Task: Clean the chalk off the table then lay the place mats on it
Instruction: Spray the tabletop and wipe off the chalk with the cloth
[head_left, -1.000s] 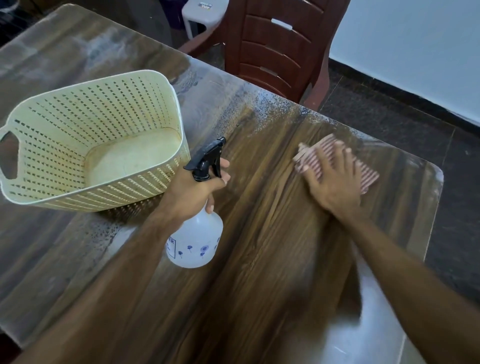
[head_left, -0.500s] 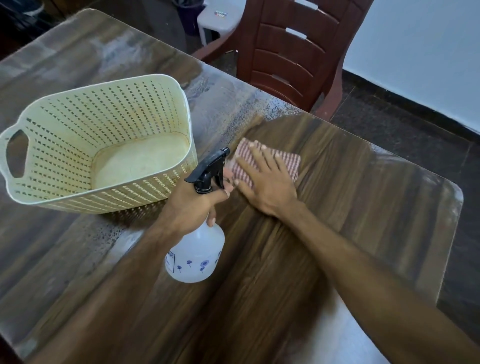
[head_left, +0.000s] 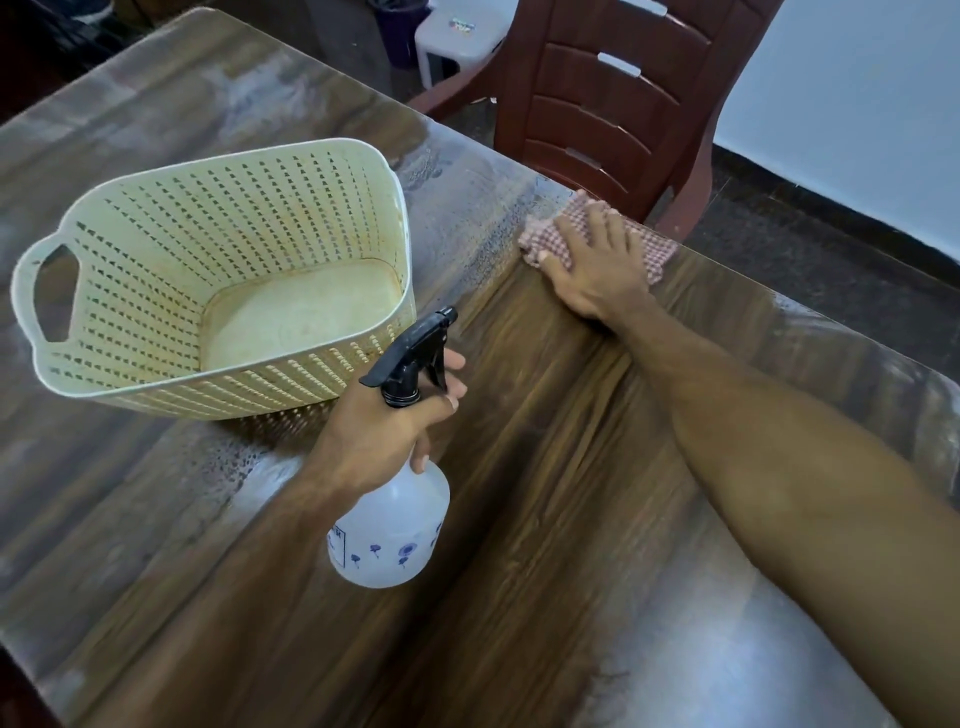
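right hand (head_left: 597, 270) flat, fingers spread, pressing checked cloth (head_left: 655, 249) at far table (head_left: 519, 519) edge, left hand (head_left: 384, 431) gripping spray bottle (head_left: 389, 530) neck

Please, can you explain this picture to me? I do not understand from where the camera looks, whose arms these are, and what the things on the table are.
There is no machine here. A person wears a camera on the head, so you look forward and down along that person's own two bare arms.

The left hand grips the neck of a white spray bottle with a black trigger. The right hand presses flat on a checked cloth at the far edge of the table.

An empty cream basket with holes stands on the table's left part. The wood looks dark beside the arms, but pale and hazy near the basket and beyond it. A brown chair stands behind the table.
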